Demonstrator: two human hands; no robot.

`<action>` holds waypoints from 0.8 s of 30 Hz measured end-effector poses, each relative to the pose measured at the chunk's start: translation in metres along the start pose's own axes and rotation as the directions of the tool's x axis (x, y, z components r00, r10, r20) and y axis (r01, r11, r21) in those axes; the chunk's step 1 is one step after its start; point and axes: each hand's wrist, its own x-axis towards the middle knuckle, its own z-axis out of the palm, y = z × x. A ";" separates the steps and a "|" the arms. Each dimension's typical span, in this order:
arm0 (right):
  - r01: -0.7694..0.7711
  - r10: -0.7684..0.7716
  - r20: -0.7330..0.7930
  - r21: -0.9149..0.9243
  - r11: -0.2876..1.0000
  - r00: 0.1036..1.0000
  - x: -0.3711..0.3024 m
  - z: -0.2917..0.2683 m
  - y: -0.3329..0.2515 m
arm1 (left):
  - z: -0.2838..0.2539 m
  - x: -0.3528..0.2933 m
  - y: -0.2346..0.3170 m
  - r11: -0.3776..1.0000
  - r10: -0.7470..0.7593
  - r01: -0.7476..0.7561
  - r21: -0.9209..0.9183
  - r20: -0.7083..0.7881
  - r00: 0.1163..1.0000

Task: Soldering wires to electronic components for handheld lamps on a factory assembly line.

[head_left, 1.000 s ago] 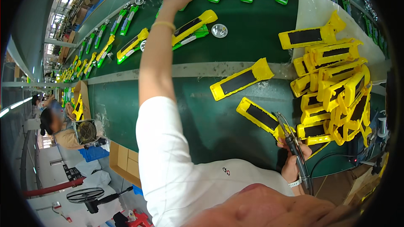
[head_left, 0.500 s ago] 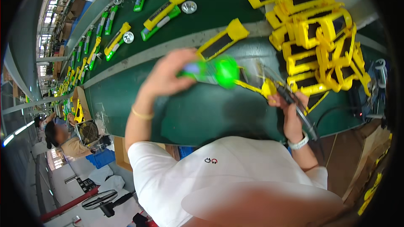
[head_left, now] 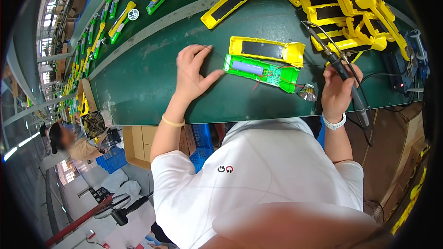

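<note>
The green casing (head_left: 287, 85) is a long, shallow tray of glossy moulded plastic, lying open side up on the table (head_left: 138, 94), whose smooth dark-green top shows scuffs. In it sit a smooth lilac cylindrical cell (head_left: 247, 68) and, right of the cell, a green circuit board (head_left: 274, 76). Thin, limp red and dark wires curl over the board. Just off the casing's right end sits a mirror-bright, cup-shaped reflector (head_left: 308, 93).

Along the casing's far side lies a yellow cover (head_left: 292, 53), a rigid frame with raised edges, a flared right end and a flat, dark rectangular panel. A second cover (head_left: 230, 3) of like shape lies beyond the casing, farther off, and a jumbled pile of yellow covers (head_left: 346, 14) is beyond it to the right.

The left hand (head_left: 192, 71) is at the casing's left end, thumb and fingers spread apart; whether the thumb touches the plastic, I cannot tell. The right hand (head_left: 339, 90), well right of the casing, is closed around the dark, slim handle of a soldering iron (head_left: 342, 70), its thin metal tip slanting away beyond the casing's right end.
</note>
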 end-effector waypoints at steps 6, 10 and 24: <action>-0.038 0.039 0.045 -0.014 0.999 0.998 -0.012 -0.011 -0.014 | 0.001 0.026 0.045 0.923 0.201 -0.133 -0.360 0.159 0.967; -0.226 0.228 0.033 -0.058 0.972 0.973 -0.023 -0.010 -0.016 | 0.024 0.028 0.065 0.863 0.428 -0.413 -0.290 -0.012 0.904; -0.279 0.286 0.095 -0.082 0.957 0.954 -0.022 -0.006 -0.019 | 0.038 0.027 0.083 0.931 0.060 -0.015 -0.366 0.111 0.992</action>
